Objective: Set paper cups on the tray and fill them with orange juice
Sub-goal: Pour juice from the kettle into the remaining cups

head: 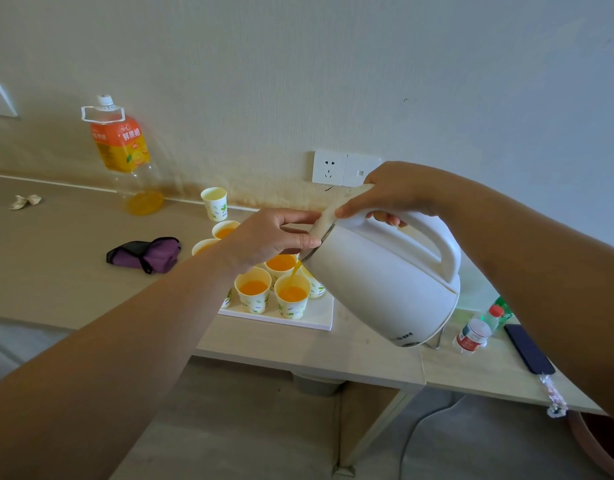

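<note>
Legible text appears on one item only. The juice bottle (pixel 136 174) standing against the wall carries an orange label with three large white characters on its front face: 鲜果橙. The same characters appear to repeat, smaller, on the label's left side. The finer print lower on that label cannot be read.

The white kettle (pixel 385 271) bears a short line of dark print near its base, too small to read. The paper cups (pixel 291 303) show green printing with a blurred word. The small bottle (pixel 473 336) with the red cap has a red-and-white label, which is illegible.
</note>
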